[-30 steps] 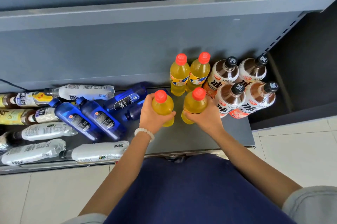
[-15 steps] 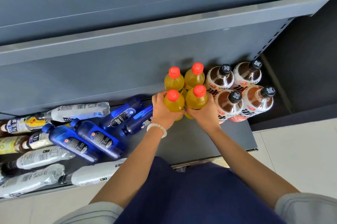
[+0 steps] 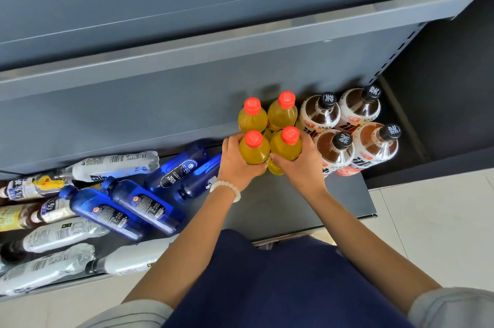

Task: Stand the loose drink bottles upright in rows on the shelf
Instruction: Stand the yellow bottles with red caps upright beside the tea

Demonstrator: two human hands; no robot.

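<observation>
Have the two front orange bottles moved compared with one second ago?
Yes. Both front orange bottles went back toward the rear orange pair, closing the gap.

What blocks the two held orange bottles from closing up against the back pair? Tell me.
Nothing visible. The left hand and right hand hold the front orange bottles directly against the back pair.
</observation>
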